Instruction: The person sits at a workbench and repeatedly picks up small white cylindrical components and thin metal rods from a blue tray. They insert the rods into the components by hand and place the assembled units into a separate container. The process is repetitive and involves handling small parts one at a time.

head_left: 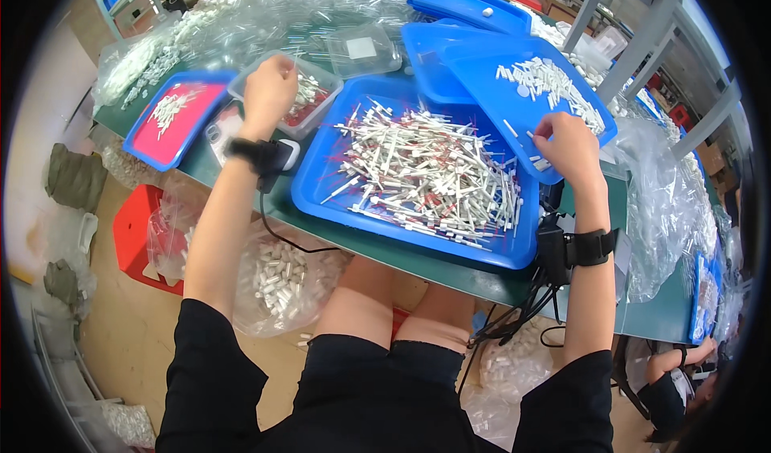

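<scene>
My left hand (269, 93) is over a clear plastic box (328, 109) holding white and red slender pieces; its fingers are curled together, and what they hold, if anything, is hidden. My right hand (569, 146) is at the near edge of a tilted blue tray (490, 71), thumb and fingertips pinched; I cannot make out what is between them. Short white tubes (554, 87) lie on that tray, a few close to the fingers. Between my hands, a large blue tray (321, 172) holds a heap of slender white pieces (430, 172) with thin red parts.
A blue-rimmed tray with a pink bottom (193, 120) carries more white pieces at left. Behind lie clear plastic bags (273, 27) and a lidded clear box (361, 51). Metal posts (642, 39) rise at right. Black cables (522, 316) hang below the table edge. Another person (671, 381) sits far right.
</scene>
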The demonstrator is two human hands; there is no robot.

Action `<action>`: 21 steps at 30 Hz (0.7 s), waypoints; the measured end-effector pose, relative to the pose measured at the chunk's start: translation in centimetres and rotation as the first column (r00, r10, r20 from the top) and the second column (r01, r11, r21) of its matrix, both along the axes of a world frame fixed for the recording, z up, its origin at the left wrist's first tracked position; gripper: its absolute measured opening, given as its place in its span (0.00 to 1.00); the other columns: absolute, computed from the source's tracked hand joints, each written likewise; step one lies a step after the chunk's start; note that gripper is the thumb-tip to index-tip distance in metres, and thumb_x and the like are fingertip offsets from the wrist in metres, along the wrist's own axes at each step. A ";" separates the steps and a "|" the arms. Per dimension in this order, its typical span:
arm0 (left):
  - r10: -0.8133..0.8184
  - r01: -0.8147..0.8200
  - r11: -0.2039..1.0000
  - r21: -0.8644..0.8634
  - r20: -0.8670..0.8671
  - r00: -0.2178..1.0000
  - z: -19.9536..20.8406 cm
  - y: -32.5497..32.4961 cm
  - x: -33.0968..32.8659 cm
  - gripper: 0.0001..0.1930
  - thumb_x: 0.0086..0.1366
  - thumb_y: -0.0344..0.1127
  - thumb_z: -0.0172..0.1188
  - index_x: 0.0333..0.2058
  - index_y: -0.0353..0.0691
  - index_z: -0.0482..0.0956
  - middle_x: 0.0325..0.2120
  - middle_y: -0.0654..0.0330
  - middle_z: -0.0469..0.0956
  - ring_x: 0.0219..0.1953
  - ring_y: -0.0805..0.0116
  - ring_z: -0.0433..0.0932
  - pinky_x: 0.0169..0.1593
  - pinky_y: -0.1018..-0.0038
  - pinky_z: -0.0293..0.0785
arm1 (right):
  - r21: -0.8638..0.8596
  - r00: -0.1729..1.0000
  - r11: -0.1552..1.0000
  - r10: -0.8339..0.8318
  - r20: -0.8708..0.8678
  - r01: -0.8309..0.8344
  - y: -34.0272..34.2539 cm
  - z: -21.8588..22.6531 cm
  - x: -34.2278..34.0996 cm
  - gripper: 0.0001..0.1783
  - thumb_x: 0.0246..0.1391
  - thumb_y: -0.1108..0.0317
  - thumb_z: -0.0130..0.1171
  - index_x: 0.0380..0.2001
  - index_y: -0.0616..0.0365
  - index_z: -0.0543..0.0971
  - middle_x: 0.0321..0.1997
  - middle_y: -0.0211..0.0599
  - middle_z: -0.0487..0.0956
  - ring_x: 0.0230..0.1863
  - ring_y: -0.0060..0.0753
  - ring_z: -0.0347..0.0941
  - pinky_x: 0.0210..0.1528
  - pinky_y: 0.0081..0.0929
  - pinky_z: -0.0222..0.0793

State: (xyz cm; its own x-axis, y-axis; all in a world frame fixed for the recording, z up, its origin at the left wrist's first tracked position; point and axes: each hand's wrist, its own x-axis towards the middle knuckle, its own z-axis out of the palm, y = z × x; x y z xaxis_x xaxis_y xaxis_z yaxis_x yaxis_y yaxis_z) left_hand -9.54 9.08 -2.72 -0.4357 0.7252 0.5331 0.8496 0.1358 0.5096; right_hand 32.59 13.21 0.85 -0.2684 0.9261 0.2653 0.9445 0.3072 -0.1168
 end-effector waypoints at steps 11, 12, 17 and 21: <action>-0.571 0.497 0.816 0.294 0.276 0.774 4.2 -7.6 9.3 0.11 0.65 0.23 0.52 0.45 0.32 0.78 0.30 0.60 0.81 0.28 0.78 0.75 0.33 0.83 0.70 | 0.073 0.994 0.995 0.080 -0.071 -0.075 1.3 -1.2 1.2 0.09 0.45 0.73 0.58 0.33 0.56 0.80 0.30 0.39 0.81 0.35 0.43 0.78 0.37 0.36 0.72; -0.605 0.528 0.795 0.299 0.329 0.725 4.4 -8.6 10.3 0.11 0.64 0.22 0.52 0.44 0.31 0.78 0.31 0.60 0.81 0.28 0.78 0.74 0.34 0.83 0.70 | 0.082 0.996 0.995 0.063 -0.066 -0.057 1.0 -0.9 1.2 0.09 0.45 0.73 0.58 0.33 0.56 0.80 0.30 0.39 0.81 0.35 0.43 0.78 0.37 0.37 0.73; -0.733 0.650 0.680 0.339 0.309 0.606 4.5 -13.1 13.6 0.11 0.61 0.18 0.53 0.41 0.30 0.79 0.32 0.56 0.81 0.30 0.75 0.78 0.34 0.81 0.73 | 0.232 0.827 0.943 0.323 -0.460 -0.239 -3.8 2.1 -1.3 0.07 0.49 0.77 0.55 0.32 0.61 0.79 0.33 0.38 0.78 0.34 0.33 0.77 0.36 0.26 0.72; -0.787 0.693 0.614 0.378 0.232 0.571 4.8 -14.7 14.9 0.09 0.60 0.17 0.55 0.38 0.30 0.80 0.32 0.54 0.80 0.29 0.71 0.79 0.34 0.79 0.75 | 0.152 0.490 0.856 0.419 -0.764 -0.494 -11.3 4.4 -3.5 0.08 0.51 0.83 0.55 0.35 0.64 0.79 0.36 0.35 0.78 0.35 0.22 0.75 0.39 0.17 0.69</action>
State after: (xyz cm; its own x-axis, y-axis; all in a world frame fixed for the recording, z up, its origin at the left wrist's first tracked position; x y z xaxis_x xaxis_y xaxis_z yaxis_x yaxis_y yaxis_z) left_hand 5.31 -5.61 2.10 0.0190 0.7589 0.6510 0.3553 -0.6137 0.7051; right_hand 29.05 1.95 5.22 -0.3988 0.7608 0.5120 0.2275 0.6229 -0.7485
